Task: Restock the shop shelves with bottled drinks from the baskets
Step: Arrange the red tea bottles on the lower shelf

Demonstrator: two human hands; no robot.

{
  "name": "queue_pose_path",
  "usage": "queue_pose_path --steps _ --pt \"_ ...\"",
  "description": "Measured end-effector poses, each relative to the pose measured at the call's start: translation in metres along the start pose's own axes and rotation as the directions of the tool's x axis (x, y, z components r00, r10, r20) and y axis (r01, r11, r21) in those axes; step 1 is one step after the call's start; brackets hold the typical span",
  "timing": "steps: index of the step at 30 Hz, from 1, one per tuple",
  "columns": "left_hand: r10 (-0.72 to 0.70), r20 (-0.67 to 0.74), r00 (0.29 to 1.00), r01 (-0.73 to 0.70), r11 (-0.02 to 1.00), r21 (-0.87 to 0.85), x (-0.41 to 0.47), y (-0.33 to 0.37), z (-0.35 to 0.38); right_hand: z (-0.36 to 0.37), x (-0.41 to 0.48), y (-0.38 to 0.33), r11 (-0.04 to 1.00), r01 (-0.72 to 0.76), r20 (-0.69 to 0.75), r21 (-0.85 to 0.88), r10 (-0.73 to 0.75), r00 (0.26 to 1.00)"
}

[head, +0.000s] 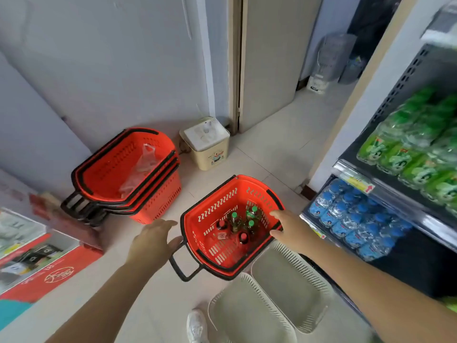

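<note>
With fingers spread and holding nothing, the left hand [153,240] and right hand [289,229] flank the red slotted plastic basket [217,203] of small capped bottles [235,221].

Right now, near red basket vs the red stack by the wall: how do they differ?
The near basket is a single one; the stack is several nested. The near basket holds bottles with green and red caps; the stack's top one holds only a clear plastic bag. Both are red slotted plastic with black rims and handles.
</note>
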State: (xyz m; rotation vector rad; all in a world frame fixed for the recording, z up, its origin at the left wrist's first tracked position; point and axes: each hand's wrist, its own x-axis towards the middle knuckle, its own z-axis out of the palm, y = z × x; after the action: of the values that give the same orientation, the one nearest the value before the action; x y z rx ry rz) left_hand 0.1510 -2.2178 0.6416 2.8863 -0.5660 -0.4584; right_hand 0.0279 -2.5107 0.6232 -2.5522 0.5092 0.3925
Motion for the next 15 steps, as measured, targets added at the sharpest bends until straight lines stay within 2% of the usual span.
queue_pose_path --steps 7,15 --pt "0.147 0.191 0.971 -0.150 0.989 0.003 0.095 -0.038 0.018 0.043 0.057 -0.023 0.966 -0.246 0.073 0.077 0.241 0.968" --pt "0.198 0.327 0.924 -0.202 0.979 -0.023 0.142 -0.043 0.089 0.117 0.090 0.006 0.909 -0.408 0.164 0.088 0.391 0.906"
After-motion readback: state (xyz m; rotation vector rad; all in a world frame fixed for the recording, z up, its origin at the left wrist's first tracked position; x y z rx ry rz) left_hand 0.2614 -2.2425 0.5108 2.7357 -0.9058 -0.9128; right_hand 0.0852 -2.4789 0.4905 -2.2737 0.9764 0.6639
